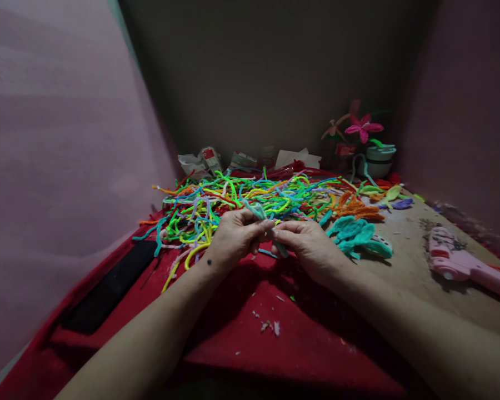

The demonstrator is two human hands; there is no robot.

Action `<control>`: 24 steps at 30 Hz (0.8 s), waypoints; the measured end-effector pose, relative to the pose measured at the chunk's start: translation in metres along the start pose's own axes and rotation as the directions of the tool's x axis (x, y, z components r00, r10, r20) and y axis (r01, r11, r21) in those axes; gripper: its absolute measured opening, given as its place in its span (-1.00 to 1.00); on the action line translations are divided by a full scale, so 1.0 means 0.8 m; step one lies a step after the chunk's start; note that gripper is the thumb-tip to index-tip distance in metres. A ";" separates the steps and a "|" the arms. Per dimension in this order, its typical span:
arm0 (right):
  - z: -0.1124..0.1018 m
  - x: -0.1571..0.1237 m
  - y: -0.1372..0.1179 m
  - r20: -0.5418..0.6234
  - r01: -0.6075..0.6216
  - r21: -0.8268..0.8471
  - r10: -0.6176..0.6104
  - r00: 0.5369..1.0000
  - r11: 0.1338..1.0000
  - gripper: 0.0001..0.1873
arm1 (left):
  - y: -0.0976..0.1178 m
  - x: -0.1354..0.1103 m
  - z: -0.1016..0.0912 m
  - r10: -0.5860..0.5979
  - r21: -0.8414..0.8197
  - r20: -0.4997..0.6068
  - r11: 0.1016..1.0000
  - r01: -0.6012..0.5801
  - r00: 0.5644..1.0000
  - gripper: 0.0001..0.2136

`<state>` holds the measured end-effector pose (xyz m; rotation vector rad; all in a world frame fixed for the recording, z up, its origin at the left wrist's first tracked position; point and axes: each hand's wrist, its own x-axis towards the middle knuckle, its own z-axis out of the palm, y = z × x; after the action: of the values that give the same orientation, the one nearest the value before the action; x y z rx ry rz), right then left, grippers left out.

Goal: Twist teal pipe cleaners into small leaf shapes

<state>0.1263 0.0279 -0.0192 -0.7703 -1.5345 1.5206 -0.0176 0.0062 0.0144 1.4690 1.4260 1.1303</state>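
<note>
Both hands meet over the front of a tangled heap of coloured pipe cleaners. Between them is a pale teal pipe cleaner, bent or twisted, its upper part rising above my left fingers and its lower end hanging under my right fingers. My left hand pinches it between thumb and fingers. My right hand grips it close beside, fingertips nearly touching the left ones. Just right of my right hand lies a pile of teal petal shapes, with orange petal shapes behind it.
A black phone-like slab lies at left on the red cloth. At right is a pink glue gun. A pot, a pink flower and white paper stand at the back. Walls close in both sides.
</note>
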 end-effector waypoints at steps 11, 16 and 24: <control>-0.004 0.009 -0.004 -0.047 -0.157 0.257 0.175 0.983 0.953 -0.90 | -0.008 -0.001 -0.007 0.473 0.305 0.085 0.825 -0.475 0.877 -0.88; -0.008 0.008 -0.006 0.029 -0.103 0.131 0.100 0.995 0.986 -0.87 | -0.011 0.003 -0.017 0.784 0.673 0.299 0.231 -0.702 0.544 -0.86; -0.010 0.005 -0.006 0.095 -0.030 -0.183 0.048 0.994 0.983 -0.82 | 0.006 -0.009 -0.021 0.503 0.746 0.429 0.271 -0.609 0.750 -0.84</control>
<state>0.1323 0.0348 -0.0148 -0.8436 -1.7599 1.4800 -0.0321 -0.0020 0.0232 2.9287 1.4851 0.6150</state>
